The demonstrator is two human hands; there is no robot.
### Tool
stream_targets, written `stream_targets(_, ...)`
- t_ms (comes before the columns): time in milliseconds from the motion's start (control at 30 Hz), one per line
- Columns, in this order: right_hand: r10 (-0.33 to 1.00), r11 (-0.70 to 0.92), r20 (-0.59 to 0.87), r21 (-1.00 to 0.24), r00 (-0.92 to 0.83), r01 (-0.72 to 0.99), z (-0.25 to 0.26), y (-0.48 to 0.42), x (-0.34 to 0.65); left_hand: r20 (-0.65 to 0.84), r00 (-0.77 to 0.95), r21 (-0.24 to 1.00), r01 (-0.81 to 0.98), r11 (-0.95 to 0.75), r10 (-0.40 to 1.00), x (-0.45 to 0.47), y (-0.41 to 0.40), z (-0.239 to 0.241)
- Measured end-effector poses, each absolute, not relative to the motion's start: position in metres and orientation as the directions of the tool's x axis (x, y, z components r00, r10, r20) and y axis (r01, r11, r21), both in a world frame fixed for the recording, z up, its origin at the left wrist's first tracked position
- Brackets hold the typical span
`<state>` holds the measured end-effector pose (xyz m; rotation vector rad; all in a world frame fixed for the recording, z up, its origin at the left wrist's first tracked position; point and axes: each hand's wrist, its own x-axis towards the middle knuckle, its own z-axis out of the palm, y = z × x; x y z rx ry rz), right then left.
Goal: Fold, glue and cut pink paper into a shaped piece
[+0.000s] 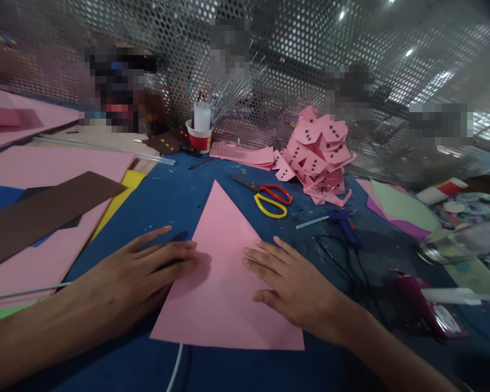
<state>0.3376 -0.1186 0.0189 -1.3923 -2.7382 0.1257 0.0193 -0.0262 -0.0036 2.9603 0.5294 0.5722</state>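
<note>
**Both palms down on the pink triangle**

The pink paper point(224, 277) lies folded into a tall triangle in the middle of the blue worktop point(179, 190), its point aimed away from the person. The left hand point(134, 277) is spread flat, fingers straight, with the fingertips resting on the sheet's left edge. The right hand point(294, 288) is just as open, its fingers laid over the right edge. Neither grips anything; it is pressure only, palms down.

Beyond the tip sit the scissors point(269, 198) with red and yellow handles. A blue glue gun point(343, 223) lies to their right, its black cord point(351, 267) looping close to the right wrist. A pile of pink cut-outs point(318, 155) sits farther back.

The risk, as it looks, is that the sheet is pinned only by light contact at two edges. Uneven pressure could let the layers slide on the smooth surface and pull the edges out of line. A careless sweep of the right arm could also snag that cord.
</note>
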Motion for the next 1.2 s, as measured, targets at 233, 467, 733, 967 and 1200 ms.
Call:
stream_targets(233,0.839,0.544,0.029,-0.044,-0.543,0.838,0.018,-0.131,0.36,0.338,0.886,0.127,0.291,-0.948,0.317,0.018,-0.023,-0.011)
stream_targets(467,0.864,0.504,0.045,-0.084,-0.502,0.86,0.024,-0.14,0.371,0.353,0.886,0.123,0.274,-0.954,0.3,0.014,-0.021,-0.015)
stream_targets(733,0.875,0.483,0.031,-0.103,-0.482,0.87,0.028,-0.145,0.377,0.355,0.889,0.113,0.267,-0.957,0.29,0.012,-0.016,-0.025)
stream_targets(967,0.877,0.479,0.093,-0.092,-0.472,0.873,0.031,-0.15,0.382,0.345,0.875,0.197,0.287,-0.937,0.34,0.014,-0.019,-0.018)
stream_targets(1200,0.887,0.458,0.109,-0.069,-0.45,0.886,0.028,-0.154,0.389,0.32,0.882,0.199,0.293,-0.935,0.345,0.015,-0.019,-0.014)
